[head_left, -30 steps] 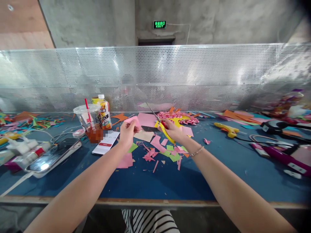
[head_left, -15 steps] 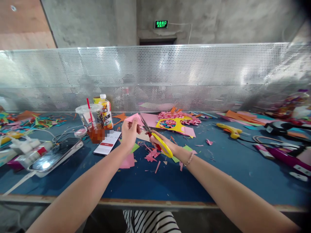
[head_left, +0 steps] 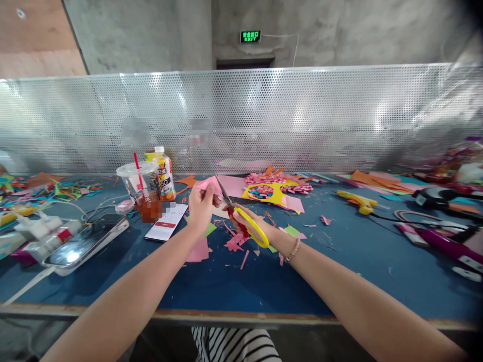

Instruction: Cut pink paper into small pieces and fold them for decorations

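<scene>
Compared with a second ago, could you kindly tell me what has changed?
The right hand and scissors moved left and nearer the person, to the right edge of the pink paper. The left hand kept its grip on that paper; the cup and glue gun stayed put.

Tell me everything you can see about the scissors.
The scissors have dark, metallic-looking blades and handles coloured yellow and red. Held in the right hand, they slant above the table, blades pointing away and leftward, tips at the pink paper in the left hand. Whether the paper sits between the blades is unclear.
</scene>
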Demonstrator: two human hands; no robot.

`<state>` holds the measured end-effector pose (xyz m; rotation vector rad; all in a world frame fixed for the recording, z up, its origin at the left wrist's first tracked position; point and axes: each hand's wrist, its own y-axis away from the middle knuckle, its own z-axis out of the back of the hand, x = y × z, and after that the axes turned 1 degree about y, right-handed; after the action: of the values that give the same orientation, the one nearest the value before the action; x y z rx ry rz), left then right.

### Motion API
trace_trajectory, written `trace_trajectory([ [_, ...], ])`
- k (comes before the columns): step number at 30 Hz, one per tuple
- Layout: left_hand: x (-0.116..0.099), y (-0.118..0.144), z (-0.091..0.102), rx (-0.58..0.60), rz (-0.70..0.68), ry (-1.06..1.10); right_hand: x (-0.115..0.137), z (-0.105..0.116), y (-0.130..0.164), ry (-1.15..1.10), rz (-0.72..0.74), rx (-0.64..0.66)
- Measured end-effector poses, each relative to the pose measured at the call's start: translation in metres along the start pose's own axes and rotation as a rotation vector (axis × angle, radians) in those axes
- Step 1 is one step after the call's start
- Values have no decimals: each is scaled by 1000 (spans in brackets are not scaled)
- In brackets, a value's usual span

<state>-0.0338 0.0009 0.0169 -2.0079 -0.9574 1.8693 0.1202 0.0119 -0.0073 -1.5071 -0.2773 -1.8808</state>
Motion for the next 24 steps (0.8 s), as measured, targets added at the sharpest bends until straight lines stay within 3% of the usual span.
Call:
trace_trajectory([
  [10,-3,3,-2,-61,36,7,3,-12,-1,-171,8,24],
  [16,-5,3,-3,-75,59,25,12,-14,1,-75,-18,-44],
  [24,-7,2,-4,-64,66,61,19,-14,4,247,71,-166],
])
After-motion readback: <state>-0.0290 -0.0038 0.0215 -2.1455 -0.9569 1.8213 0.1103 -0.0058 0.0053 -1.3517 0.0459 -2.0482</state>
